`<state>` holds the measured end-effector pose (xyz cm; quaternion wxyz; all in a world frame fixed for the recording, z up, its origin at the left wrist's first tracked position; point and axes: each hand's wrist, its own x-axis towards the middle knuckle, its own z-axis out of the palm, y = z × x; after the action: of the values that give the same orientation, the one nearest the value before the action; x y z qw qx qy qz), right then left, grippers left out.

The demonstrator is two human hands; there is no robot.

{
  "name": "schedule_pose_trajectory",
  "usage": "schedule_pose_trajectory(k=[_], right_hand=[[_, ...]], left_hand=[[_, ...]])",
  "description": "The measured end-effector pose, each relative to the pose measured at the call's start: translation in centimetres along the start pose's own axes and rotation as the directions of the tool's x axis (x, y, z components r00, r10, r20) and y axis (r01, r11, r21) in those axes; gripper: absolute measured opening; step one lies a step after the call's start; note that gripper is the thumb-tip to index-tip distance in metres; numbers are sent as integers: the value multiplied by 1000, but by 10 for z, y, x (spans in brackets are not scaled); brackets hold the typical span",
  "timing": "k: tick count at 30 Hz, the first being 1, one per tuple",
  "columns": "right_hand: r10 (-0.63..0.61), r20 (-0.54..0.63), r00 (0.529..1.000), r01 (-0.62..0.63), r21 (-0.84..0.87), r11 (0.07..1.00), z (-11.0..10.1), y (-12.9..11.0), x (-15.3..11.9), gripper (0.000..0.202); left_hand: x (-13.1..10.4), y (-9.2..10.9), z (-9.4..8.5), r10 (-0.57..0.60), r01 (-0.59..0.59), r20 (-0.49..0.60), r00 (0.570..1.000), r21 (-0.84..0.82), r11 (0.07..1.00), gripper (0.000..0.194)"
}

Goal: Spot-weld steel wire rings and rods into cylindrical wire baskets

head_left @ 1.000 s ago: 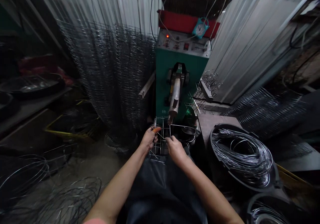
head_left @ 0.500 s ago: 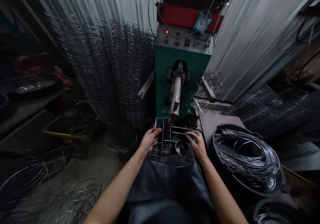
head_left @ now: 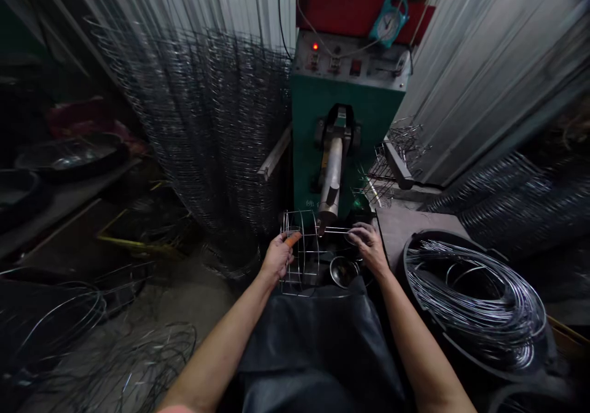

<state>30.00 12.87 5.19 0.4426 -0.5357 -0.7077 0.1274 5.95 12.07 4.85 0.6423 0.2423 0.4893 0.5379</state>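
My left hand (head_left: 277,257) is closed on a wire frame (head_left: 303,270) of curved and straight metal wires; an orange cover sits on its thumb. The frame is below and left of the arm (head_left: 332,182) of a green machine (head_left: 308,130), which ends in a copper-coloured tip. My right hand (head_left: 370,248) pinches the right end of a thin wire rod (head_left: 340,230). That rod runs level to the left, to the machine's tip and the frame. Whether it touches the tip I cannot tell. Under the rod is a small round metal bowl (head_left: 343,271).
Tall stacks of wire frames (head_left: 239,106) stand left of the machine. To my right, a black tub (head_left: 410,278) holds many wire rings (head_left: 479,302). A blue clock (head_left: 388,26) hangs on the machine's top. Loose wires (head_left: 138,364) lie on the floor at left.
My right hand has moved up with the rod, which is now level beside the machine's tip. The wire frame has turned in my left hand. The whole view has shifted slightly.
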Motion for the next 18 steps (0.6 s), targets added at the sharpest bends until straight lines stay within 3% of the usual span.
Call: schedule_pose_trajectory(k=[5, 11, 18], right_hand=[[-59, 66, 996, 64, -82, 995, -5, 4, -5, 22], [-78, 8, 997, 78, -127, 989, 16, 8, -27, 23], [-117, 26, 993, 119, -120, 986, 21, 10, -23, 22]], left_hand=[[-1, -3, -1, -27, 27, -11, 1000, -40, 999, 48], [-5, -6, -3, -33, 34, 15, 999, -38, 999, 43], [-7, -1, -2, -32, 33, 19, 999, -30, 999, 45]])
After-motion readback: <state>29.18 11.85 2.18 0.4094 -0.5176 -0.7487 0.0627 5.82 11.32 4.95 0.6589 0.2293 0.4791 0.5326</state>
